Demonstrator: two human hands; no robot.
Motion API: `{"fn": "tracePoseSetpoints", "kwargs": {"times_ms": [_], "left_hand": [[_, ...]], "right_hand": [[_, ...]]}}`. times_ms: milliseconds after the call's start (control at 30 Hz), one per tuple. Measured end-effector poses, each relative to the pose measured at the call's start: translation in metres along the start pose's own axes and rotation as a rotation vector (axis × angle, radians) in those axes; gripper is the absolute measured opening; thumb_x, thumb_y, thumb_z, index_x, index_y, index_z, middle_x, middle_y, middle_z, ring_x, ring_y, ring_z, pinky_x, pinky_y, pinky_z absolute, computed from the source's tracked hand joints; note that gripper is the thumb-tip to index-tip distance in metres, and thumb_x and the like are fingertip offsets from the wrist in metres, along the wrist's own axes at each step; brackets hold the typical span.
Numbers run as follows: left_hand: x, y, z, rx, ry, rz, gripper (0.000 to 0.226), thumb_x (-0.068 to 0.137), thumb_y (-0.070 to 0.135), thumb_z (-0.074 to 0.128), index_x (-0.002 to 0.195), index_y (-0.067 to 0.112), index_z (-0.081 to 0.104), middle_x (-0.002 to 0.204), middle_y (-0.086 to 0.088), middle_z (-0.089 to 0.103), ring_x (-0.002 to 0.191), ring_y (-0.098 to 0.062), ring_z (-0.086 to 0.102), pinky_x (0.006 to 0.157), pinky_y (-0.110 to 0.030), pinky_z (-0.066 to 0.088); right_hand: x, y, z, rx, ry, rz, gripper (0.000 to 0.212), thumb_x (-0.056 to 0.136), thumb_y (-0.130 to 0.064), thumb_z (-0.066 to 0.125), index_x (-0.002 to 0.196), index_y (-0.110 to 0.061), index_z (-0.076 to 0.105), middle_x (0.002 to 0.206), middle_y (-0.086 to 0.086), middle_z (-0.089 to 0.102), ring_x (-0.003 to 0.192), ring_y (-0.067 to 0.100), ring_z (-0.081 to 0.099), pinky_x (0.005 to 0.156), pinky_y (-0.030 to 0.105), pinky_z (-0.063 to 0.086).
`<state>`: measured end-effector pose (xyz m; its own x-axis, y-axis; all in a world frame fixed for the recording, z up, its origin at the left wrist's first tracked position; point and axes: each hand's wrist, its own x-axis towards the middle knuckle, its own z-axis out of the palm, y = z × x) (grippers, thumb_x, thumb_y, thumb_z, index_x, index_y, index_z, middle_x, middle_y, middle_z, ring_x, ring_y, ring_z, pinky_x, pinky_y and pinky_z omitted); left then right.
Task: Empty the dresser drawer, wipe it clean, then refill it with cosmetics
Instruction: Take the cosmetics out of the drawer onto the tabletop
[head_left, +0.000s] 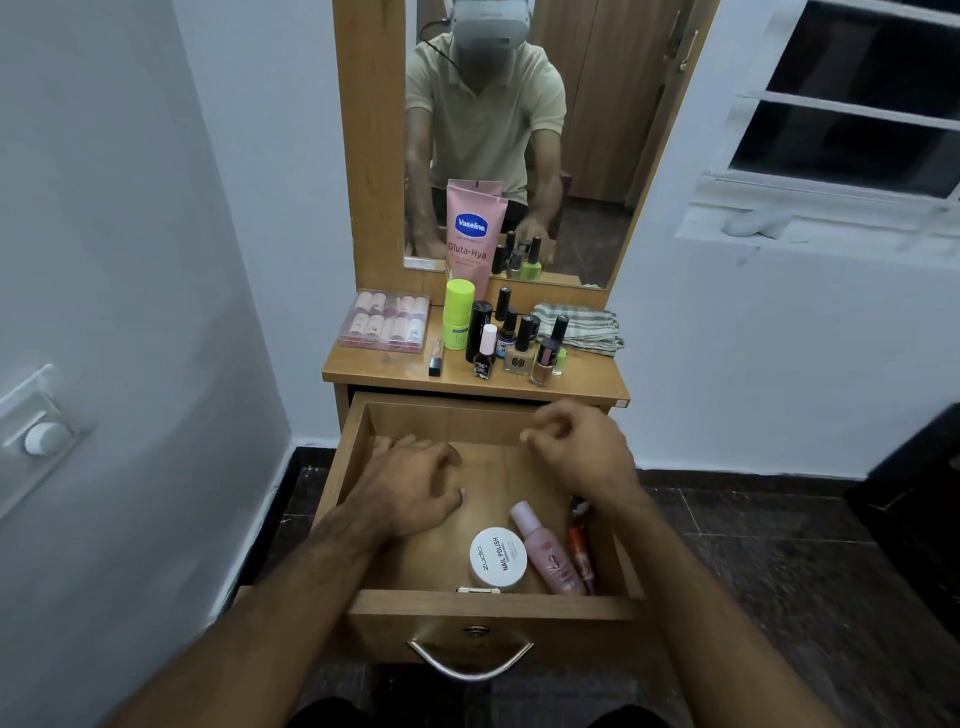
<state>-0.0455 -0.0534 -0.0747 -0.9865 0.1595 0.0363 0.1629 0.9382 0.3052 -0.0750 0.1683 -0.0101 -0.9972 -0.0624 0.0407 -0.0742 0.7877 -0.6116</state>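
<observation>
While the pulled-out wooden dresser drawer (358, 467) is standing open, the left hand (410, 486) is lying palm-down with fingers spread on its bare floor, holding nothing. Near the front wall, a round white nail-polish-remover jar (497, 558), a pink spray bottle (548, 553) and a slim red tube (581, 556) are lying side by side. Further right, the right hand (576, 441) is hovering above the drawer, fingers loosely curled and empty. Nail polish bottles (519, 343) are crowding the wooden dresser top (587, 376).
</observation>
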Motion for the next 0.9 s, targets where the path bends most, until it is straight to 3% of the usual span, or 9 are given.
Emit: {"fn": "tracePoseSetpoints", "kwargs": {"times_ms": [67, 100, 167, 267, 433, 533, 633, 800, 900], "left_hand": [[0.000, 0.001, 0.000, 0.001, 0.002, 0.009, 0.047, 0.087, 0.054, 0.057, 0.129, 0.034, 0.056, 0.131, 0.012, 0.060, 0.121, -0.011, 0.049, 0.111, -0.041, 0.028], [-0.001, 0.001, 0.000, 0.002, 0.000, 0.010, 0.046, 0.087, 0.054, 0.057, 0.128, 0.034, 0.057, 0.131, 0.013, 0.061, 0.121, -0.010, 0.049, 0.110, -0.040, 0.029], [-0.002, 0.002, 0.000, -0.005, -0.010, 0.013, 0.045, 0.087, 0.052, 0.058, 0.128, 0.035, 0.057, 0.132, 0.015, 0.060, 0.121, -0.009, 0.048, 0.110, -0.040, 0.028], [-0.004, 0.001, -0.002, -0.023, -0.019, 0.015, 0.043, 0.087, 0.049, 0.059, 0.128, 0.035, 0.058, 0.132, 0.016, 0.059, 0.121, -0.008, 0.048, 0.111, -0.040, 0.028], [-0.006, -0.001, -0.004, -0.073, 0.008, 0.053, 0.035, 0.088, 0.045, 0.059, 0.122, 0.035, 0.062, 0.116, 0.018, 0.065, 0.111, -0.003, 0.056, 0.111, -0.040, 0.035], [-0.007, 0.004, -0.006, -0.218, 0.063, 0.083, 0.027, 0.094, 0.043, 0.055, 0.118, 0.034, 0.065, 0.096, 0.016, 0.070, 0.086, 0.001, 0.063, 0.087, -0.036, 0.055], [-0.010, 0.008, -0.011, -0.358, 0.159, 0.075, 0.036, 0.096, 0.051, 0.047, 0.123, 0.033, 0.064, 0.082, 0.016, 0.071, 0.074, 0.001, 0.066, 0.073, -0.034, 0.058], [-0.011, 0.006, -0.013, -0.433, 0.224, 0.061, 0.036, 0.095, 0.051, 0.047, 0.117, 0.032, 0.070, 0.083, 0.021, 0.069, 0.077, 0.002, 0.066, 0.073, -0.034, 0.057], [-0.009, 0.002, -0.011, -0.459, 0.299, 0.053, 0.028, 0.095, 0.048, 0.048, 0.108, 0.032, 0.068, 0.086, 0.019, 0.070, 0.078, 0.000, 0.065, 0.070, -0.033, 0.055]], "right_hand": [[-0.017, -0.004, 0.000, -0.451, -0.315, -0.011, 0.028, 0.089, -0.046, 0.069, 0.108, -0.025, 0.071, 0.104, -0.003, 0.071, 0.096, 0.016, 0.065, 0.091, 0.038, 0.055], [-0.024, -0.007, 0.004, -0.627, -0.365, -0.053, 0.030, 0.090, -0.046, 0.065, 0.106, -0.022, 0.071, 0.102, 0.000, 0.071, 0.095, 0.019, 0.065, 0.093, 0.038, 0.052], [-0.032, -0.010, 0.016, -0.805, -0.337, -0.156, 0.028, 0.094, -0.044, 0.058, 0.098, -0.019, 0.071, 0.096, 0.002, 0.071, 0.092, 0.022, 0.064, 0.098, 0.039, 0.044], [-0.032, -0.013, 0.026, -0.814, -0.329, -0.184, 0.027, 0.098, -0.043, 0.055, 0.092, -0.020, 0.068, 0.092, 0.001, 0.069, 0.089, 0.020, 0.060, 0.103, 0.042, 0.033], [-0.029, -0.009, 0.027, -0.596, -0.283, -0.152, 0.030, 0.092, -0.051, 0.057, 0.095, -0.023, 0.068, 0.094, -0.003, 0.070, 0.089, 0.018, 0.060, 0.098, 0.040, 0.032], [-0.026, -0.009, 0.019, -0.386, -0.251, -0.124, 0.025, 0.088, -0.052, 0.063, 0.086, -0.027, 0.064, 0.086, -0.010, 0.068, 0.082, 0.009, 0.060, 0.084, 0.031, 0.036], [-0.018, -0.012, 0.017, 0.020, -0.278, -0.075, 0.019, 0.081, -0.046, 0.074, 0.090, -0.031, 0.067, 0.085, -0.011, 0.069, 0.078, 0.004, 0.064, 0.068, 0.024, 0.050], [-0.013, -0.011, 0.037, 0.395, -0.302, -0.109, 0.020, 0.080, -0.037, 0.083, 0.096, -0.027, 0.075, 0.094, -0.003, 0.075, 0.091, 0.015, 0.072, 0.083, 0.041, 0.062], [-0.013, 0.001, 0.048, 0.611, -0.291, -0.041, 0.040, 0.073, -0.038, 0.089, 0.107, -0.024, 0.073, 0.103, -0.001, 0.073, 0.104, 0.019, 0.070, 0.089, 0.044, 0.061]]}}
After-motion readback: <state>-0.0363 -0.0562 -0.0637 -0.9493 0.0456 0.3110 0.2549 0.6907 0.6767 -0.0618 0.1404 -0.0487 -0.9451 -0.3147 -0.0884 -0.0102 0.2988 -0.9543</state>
